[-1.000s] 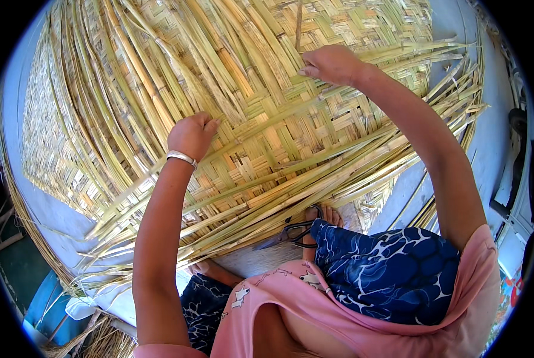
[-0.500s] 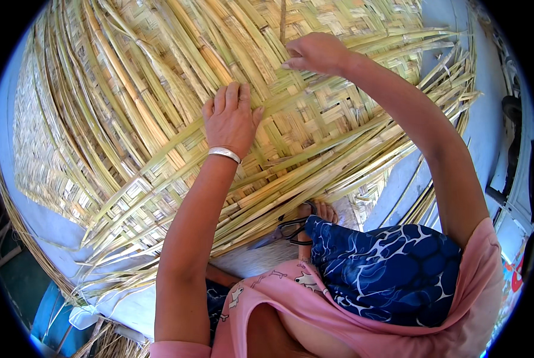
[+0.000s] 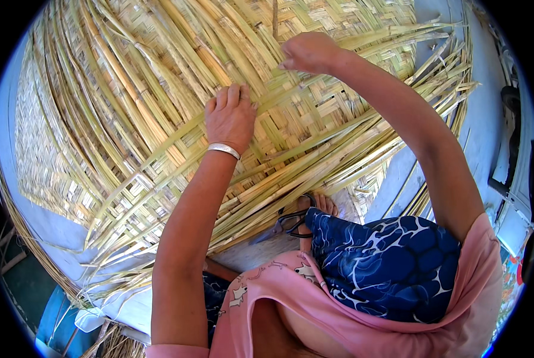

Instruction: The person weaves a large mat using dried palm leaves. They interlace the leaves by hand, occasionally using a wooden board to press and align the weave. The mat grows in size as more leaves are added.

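A large woven mat (image 3: 338, 107) of pale yellow-green split-cane strips spreads in front of me. My left hand (image 3: 230, 116) rests palm down on its weave, fingers lying over the ends of several long upright strips (image 3: 177, 83); a silver bangle circles that wrist. Its thumb lies close beside the fingers. Further off and to the right, my right hand (image 3: 307, 52) is closed with its fingers curled in, low over the weave. What it grips is hidden. A thin brown stick (image 3: 275, 18) ends right beside its knuckles; I cannot tell whether they touch. A flat crosswise strip (image 3: 288, 92) runs between the hands.
Loose strips (image 3: 314, 173) lie bunched along the mat's near edge. A black-handled tool like scissors (image 3: 291, 224) lies by my foot (image 3: 323, 203). Blue patterned cloth (image 3: 392, 262) covers my knee. More cane (image 3: 114, 343) is at lower left, near a blue object (image 3: 58, 316).
The whole view has shifted slightly. My left thumb has drawn in closer to its fingers. My right hand stays closed at nearly the same spot over the weave.
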Demonstrator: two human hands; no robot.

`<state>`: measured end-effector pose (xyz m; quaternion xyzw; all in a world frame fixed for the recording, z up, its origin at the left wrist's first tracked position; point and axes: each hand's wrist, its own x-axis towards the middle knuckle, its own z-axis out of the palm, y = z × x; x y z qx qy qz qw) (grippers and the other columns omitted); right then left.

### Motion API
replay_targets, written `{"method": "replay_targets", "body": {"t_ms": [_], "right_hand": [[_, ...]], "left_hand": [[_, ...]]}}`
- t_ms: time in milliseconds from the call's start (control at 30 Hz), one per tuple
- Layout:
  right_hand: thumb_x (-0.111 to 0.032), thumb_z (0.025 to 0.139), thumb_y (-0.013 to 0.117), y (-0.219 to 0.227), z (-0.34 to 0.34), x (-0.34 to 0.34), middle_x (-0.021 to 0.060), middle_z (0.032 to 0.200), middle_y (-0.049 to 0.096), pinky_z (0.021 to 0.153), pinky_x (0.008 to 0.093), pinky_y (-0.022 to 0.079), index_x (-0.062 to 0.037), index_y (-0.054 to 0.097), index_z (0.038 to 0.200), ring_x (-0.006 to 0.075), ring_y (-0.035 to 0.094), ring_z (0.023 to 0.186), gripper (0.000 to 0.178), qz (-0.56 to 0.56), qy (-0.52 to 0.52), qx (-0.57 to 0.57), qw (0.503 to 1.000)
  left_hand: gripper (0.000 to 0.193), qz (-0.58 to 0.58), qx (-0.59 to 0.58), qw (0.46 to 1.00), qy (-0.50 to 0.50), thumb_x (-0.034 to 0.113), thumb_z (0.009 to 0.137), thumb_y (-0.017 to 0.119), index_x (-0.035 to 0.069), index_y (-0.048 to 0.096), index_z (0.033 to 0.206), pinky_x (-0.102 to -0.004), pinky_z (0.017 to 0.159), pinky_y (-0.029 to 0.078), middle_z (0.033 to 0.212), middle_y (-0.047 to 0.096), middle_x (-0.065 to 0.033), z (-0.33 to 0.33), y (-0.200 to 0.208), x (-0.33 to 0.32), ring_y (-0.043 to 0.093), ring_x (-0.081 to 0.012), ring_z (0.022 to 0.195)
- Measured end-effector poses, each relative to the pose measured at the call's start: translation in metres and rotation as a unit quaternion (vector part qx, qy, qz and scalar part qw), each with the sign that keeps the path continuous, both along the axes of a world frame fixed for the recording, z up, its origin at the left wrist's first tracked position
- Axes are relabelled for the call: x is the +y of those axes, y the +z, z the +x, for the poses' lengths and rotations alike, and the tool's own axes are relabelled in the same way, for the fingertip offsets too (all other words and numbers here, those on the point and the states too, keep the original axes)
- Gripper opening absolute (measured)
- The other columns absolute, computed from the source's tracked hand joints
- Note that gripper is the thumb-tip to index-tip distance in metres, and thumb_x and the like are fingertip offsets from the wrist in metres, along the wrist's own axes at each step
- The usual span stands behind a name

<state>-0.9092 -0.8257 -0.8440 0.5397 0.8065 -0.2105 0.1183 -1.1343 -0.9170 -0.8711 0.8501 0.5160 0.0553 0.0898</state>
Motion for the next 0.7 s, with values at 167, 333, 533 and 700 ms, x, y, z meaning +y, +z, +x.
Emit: {"method": "replay_targets", "body": {"t_ms": [167, 333, 533, 700], "right_hand": [[-0.026, 0.079, 0.06, -0.001, -0.006, -0.018, 0.0101, 0.094, 0.06, 0.073, 0.0415, 0.045, -0.0068, 0.057, 0.087, 0.0287, 0.058, 0.088, 0.021, 0.133, 0.053, -0.002, 0.99], [-0.012, 0.076, 0.054, 0.003, -0.047, -0.056, 0.0094, 0.117, 0.055, 0.092, 0.0391, 0.039, -0.0064, 0.059, 0.103, 0.0256, 0.049, 0.112, 0.029, 0.239, 0.201, 0.124, 0.942], [-0.006, 0.075, 0.054, -0.019, -0.079, -0.076, 0.0104, 0.125, 0.052, 0.099, 0.0366, 0.037, -0.0036, 0.053, 0.117, 0.0256, 0.047, 0.117, 0.042, 0.195, 0.248, 0.159, 0.935], [-0.001, 0.072, 0.055, -0.005, -0.094, -0.069, 0.0108, 0.112, 0.056, 0.09, 0.0377, 0.042, -0.005, 0.052, 0.112, 0.0282, 0.051, 0.108, 0.04, 0.132, 0.194, 0.203, 0.951]], "left_hand": [[0.053, -0.007, -0.001, 1.0, 0.008, 0.034, 0.087, 0.052, 0.005, 0.043, 0.131, -0.0402, 0.106, 0.024, 0.139, 0.036, -0.0091, -0.002, -0.011, -0.028, 0.031, -0.0264, 0.13], [0.053, -0.084, -0.023, 0.993, -0.082, 0.034, 0.086, 0.053, 0.004, 0.045, 0.129, -0.0419, 0.108, 0.023, 0.14, 0.037, -0.013, -0.017, 0.011, -0.072, 0.032, -0.0284, 0.131], [0.041, -0.212, -0.111, 0.968, -0.077, 0.019, 0.085, 0.058, 0.003, 0.052, 0.122, -0.0404, 0.093, 0.042, 0.122, 0.055, -0.0162, -0.127, 0.061, -0.078, 0.052, -0.0315, 0.111], [0.045, -0.391, -0.263, 0.801, 0.37, 0.031, 0.089, 0.056, 0.002, 0.05, 0.124, -0.0349, 0.083, 0.048, 0.115, 0.059, -0.0147, -0.279, 0.075, -0.068, 0.058, -0.023, 0.104]]}}
